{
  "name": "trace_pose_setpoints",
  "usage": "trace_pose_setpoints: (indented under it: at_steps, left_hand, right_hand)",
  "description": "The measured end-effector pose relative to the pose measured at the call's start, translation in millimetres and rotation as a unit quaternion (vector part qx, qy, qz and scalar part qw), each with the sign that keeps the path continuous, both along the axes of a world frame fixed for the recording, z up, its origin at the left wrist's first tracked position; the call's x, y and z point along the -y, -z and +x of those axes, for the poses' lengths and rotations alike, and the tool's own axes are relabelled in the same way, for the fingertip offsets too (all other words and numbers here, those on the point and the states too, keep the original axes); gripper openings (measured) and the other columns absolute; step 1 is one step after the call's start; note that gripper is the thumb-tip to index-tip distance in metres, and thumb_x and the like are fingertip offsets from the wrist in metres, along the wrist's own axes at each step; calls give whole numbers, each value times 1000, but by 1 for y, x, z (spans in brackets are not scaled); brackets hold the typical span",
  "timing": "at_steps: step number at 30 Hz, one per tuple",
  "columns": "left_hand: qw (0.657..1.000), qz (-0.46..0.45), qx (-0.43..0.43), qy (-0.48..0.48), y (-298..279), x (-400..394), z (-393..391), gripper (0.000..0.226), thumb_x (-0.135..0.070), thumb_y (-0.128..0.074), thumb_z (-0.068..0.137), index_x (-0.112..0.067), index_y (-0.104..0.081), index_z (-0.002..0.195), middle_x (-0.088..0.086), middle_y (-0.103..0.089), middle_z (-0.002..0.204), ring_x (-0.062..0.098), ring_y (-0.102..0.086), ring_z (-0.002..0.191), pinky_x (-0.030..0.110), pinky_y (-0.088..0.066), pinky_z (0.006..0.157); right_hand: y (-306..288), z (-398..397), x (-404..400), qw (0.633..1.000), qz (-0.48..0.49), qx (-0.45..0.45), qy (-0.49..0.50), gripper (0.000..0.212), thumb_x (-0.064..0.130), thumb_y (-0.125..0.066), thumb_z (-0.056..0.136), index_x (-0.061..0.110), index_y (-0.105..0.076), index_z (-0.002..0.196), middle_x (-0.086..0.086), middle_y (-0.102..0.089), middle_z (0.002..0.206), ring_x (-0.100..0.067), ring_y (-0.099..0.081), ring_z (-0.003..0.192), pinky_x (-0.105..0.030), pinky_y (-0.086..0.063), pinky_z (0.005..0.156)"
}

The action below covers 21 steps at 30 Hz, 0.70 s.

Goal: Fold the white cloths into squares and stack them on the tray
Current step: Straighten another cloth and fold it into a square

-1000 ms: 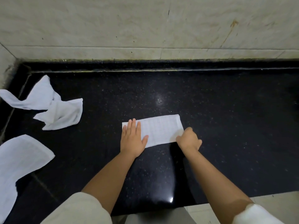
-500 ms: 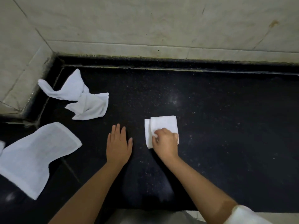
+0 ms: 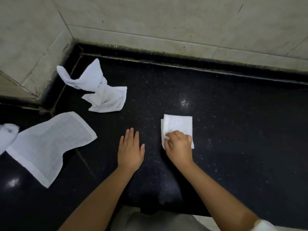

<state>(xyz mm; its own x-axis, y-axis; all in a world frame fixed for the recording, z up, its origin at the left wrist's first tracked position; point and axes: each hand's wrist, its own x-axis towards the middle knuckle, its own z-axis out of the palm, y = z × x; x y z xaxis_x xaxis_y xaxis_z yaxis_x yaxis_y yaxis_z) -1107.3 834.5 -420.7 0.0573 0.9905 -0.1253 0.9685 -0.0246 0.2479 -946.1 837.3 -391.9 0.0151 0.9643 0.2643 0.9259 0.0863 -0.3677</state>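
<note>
A white cloth folded into a small square (image 3: 179, 125) lies on the black stone counter (image 3: 233, 130). My right hand (image 3: 179, 146) rests on its near edge with fingers curled, pinching the folded layers. To the left of the square, my left hand (image 3: 130, 150) lies flat on the bare counter with fingers straight, holding nothing. A crumpled white cloth (image 3: 101, 92) sits at the back left. A larger cloth (image 3: 45, 145) lies spread out at the left. No tray is in view.
Beige tiled walls (image 3: 166, 22) close the counter at the back and at the left corner. Another bit of white cloth (image 3: 7, 132) shows at the far left edge. The counter's front edge runs just below my forearms.
The long strip was folded over into a small square by my right hand. My left hand came off the cloth onto the bare counter. The view swung left.
</note>
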Motion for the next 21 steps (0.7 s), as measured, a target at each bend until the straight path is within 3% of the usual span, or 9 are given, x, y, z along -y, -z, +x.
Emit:
trace_pose_setpoints:
  at_steps: [4, 10, 11, 13, 15, 17, 19, 21]
  left_hand:
    - [1000, -12, 8, 7, 0, 0, -1, 52, -31, -37, 98, -6, -30, 143, 15, -21, 154, 27, -16, 145, 41, -12, 118]
    - [1000, -14, 18, 10, -3, 1, -2, 54, -32, -32, 99, -8, -22, 146, 13, -13, 157, 25, -6, 146, 39, -5, 119]
    - [1000, -14, 22, 14, -4, 1, -2, 53, -31, -34, 99, -8, -26, 145, 13, -16, 156, 25, -9, 146, 40, -8, 118]
    - [998, 29, 32, 55, -6, 1, 1, 46, -30, -41, 94, -6, -48, 133, 15, -40, 145, 29, -32, 139, 45, -28, 112]
    - [983, 105, 62, 137, -5, 0, 10, 44, -32, -42, 83, -7, -67, 109, 12, -63, 121, 28, -52, 120, 44, -48, 94]
    - [964, 146, 100, 200, -9, -1, 26, 39, -34, -44, 78, -10, -71, 94, 6, -69, 103, 18, -49, 104, 37, -54, 83]
    - [957, 126, 98, 243, -14, -4, 42, 32, -37, -51, 75, -14, -72, 83, -1, -69, 91, 13, -49, 93, 28, -56, 76]
    - [957, 86, 52, 273, -15, -7, 54, 26, -42, -72, 63, -19, -72, 75, -6, -68, 82, 11, -59, 82, 24, -55, 69]
  right_hand:
    - [12, -5, 8, 996, -47, 75, -24, 12, 13, -56, 63, 16, -67, 61, 5, -56, 55, -15, -55, 48, -25, -30, 54]
    - [6, 8, 17, 987, -78, 113, -83, 27, 23, -41, 68, 19, -68, 67, 7, -57, 61, -12, -57, 54, -23, -28, 67]
    - [3, 13, 19, 986, -76, 113, -95, 27, 22, -41, 67, 19, -68, 69, 7, -59, 63, -13, -58, 56, -23, -24, 73]
    - [-1, 29, 22, 987, -55, 122, -94, 31, 17, -39, 65, 17, -69, 72, 6, -63, 70, -15, -61, 62, -22, -16, 70]
    - [-3, 49, 23, 984, -41, 156, -80, 35, 11, -39, 61, 16, -71, 75, 3, -65, 75, -19, -61, 68, -26, -22, 71]
    - [-4, 66, 21, 972, -58, 211, -83, 27, 10, -52, 56, 18, -71, 73, 3, -66, 76, -19, -60, 71, -31, -33, 73]
    - [-4, 75, 18, 958, -108, 249, -95, 33, 8, -75, 36, 21, -71, 66, 5, -66, 72, -17, -63, 66, -32, -45, 63]
    - [-2, 79, 14, 950, -148, 257, -98, 38, 7, -81, 30, 22, -70, 63, 6, -64, 68, -16, -63, 61, -31, -41, 67]
